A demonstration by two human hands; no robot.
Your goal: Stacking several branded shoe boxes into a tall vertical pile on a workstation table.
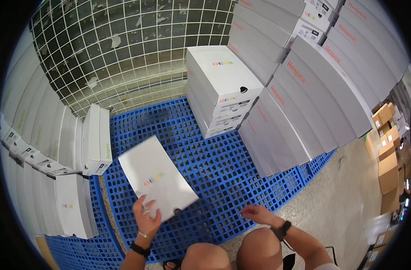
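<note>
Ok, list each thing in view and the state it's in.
White box: lid closed, tilted, held over the pallet.
Left hand: gripping the white box's near edge.
Right hand: open, empty.
Blue pallet: middle bare.
Box stack: closed, lying flat.
Leaning boxes: closed, tilted.

There's only the one view, worn on the person's head and looking steeply down and forward over their knees at a blue plastic pallet (223,166) on the floor. It sits close (the forearms enter from the bottom edge), and the fisheye lens bends the tiled wall (124,49) and the stacked white boxes (304,85) around a black rim.
</note>
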